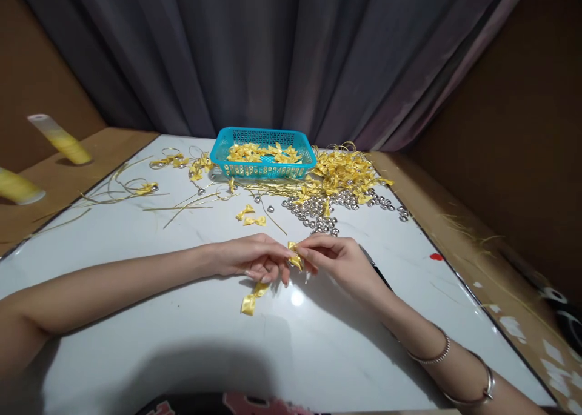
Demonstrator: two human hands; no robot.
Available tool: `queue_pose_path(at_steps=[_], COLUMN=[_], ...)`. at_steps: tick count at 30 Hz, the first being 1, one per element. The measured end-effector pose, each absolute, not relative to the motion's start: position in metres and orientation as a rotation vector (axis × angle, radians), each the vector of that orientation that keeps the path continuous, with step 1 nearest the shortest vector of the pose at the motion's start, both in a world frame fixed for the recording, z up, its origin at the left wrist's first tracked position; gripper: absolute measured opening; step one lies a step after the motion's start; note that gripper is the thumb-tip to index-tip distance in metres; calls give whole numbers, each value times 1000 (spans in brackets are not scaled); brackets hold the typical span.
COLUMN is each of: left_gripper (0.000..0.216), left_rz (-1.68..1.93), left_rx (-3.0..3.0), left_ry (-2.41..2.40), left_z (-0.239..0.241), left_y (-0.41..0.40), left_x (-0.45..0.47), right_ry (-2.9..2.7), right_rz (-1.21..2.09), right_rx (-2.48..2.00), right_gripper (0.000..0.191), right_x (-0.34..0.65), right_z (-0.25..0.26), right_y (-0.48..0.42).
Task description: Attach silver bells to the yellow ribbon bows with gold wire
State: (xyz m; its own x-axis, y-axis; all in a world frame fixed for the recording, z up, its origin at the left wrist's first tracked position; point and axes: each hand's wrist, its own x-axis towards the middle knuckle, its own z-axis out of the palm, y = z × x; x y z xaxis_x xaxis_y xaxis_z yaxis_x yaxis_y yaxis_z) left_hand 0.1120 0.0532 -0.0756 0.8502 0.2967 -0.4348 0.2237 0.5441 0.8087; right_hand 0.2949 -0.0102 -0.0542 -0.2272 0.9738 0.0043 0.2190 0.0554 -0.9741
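Observation:
Between the fingertips of both hands is a small yellow ribbon bow (294, 255), held just above the white tabletop. My left hand (259, 257) pinches it from the left, palm partly turned up. From the other side my right hand (334, 257) grips the bow with thumb and forefinger. Below the left fingers, a loose yellow ribbon bow (248, 304) shows; whether those fingers touch it, I cannot tell. Two more bows (254, 221) lie beyond the left hand. A dark, thin tool (376, 271) is partly hidden behind the right wrist.
A blue basket (218, 151) holding yellow bows stands at the back. Right of it are a heap of bows (341, 169) and many silver beads (318, 212). Gold cords (122, 182) spread to the left. Ribbon rolls (68, 145) stand at far left; scissors (564, 306) lie far right.

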Motion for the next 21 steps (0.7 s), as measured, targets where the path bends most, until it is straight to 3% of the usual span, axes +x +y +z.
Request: queue_pose_path(at_steps=[12,21], left_gripper=[32,22], left_rz=[136,172], left_rx=[1033,1052], left_ry=[551,536], left_z=[-80,-81], left_y=[55,53], left_x=[111,111], right_ry=[-2143,-2238], right_rz=[211,-36], right_rx=[-1041,-1060], right_gripper=[21,23], right_x=[296,294], right_z=[-71,-71], right_y=[-16,-19])
